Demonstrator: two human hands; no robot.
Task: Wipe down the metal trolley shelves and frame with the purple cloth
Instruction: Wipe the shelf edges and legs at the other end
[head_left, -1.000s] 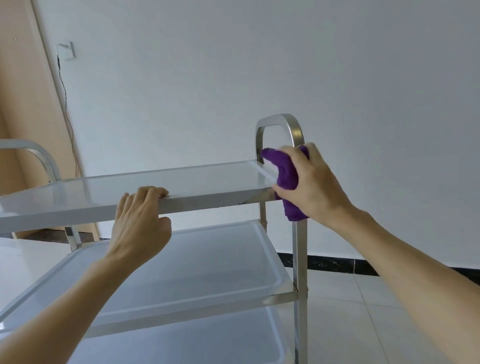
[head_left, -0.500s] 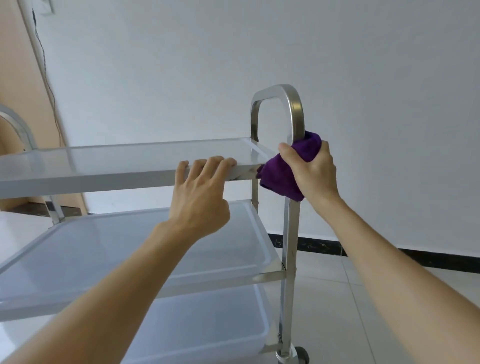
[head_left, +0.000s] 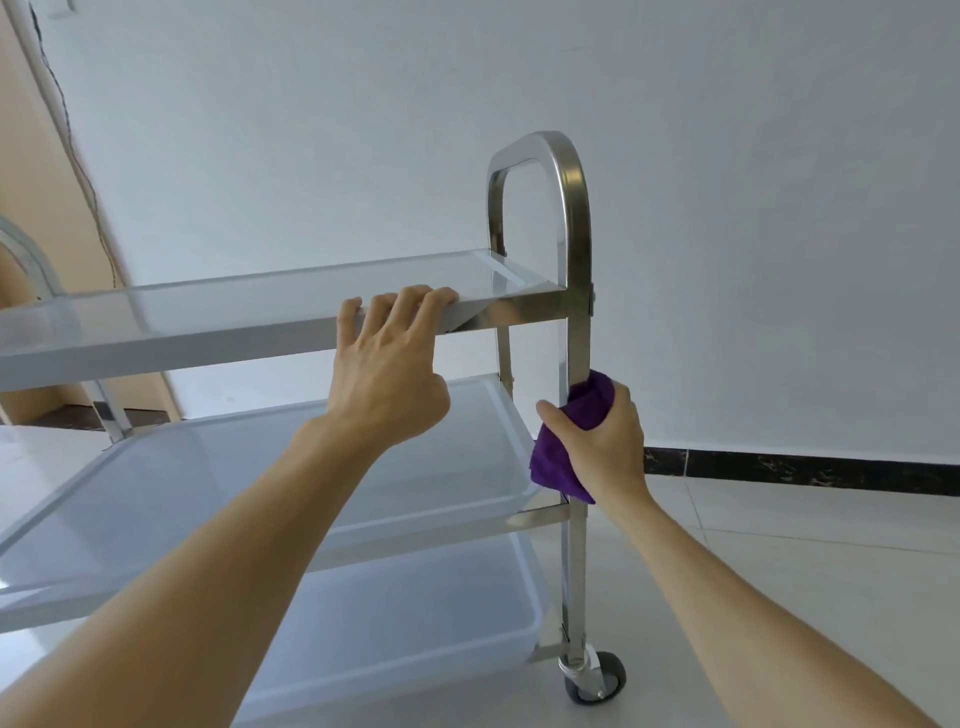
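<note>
trolley (head_left: 575, 249): steel frame, arched handle, three pale shelves, one caster showing
purple cloth (head_left: 558, 457): bunched round the near upright post, between top and middle shelves, just above the middle one

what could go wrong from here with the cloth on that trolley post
The trolley stands on a caster wheel, so pressing the purple cloth down the upright post might roll it; only the left hand on the top shelf steadies it. The right hand could also knock its fingers on the middle shelf bracket just below.
</note>
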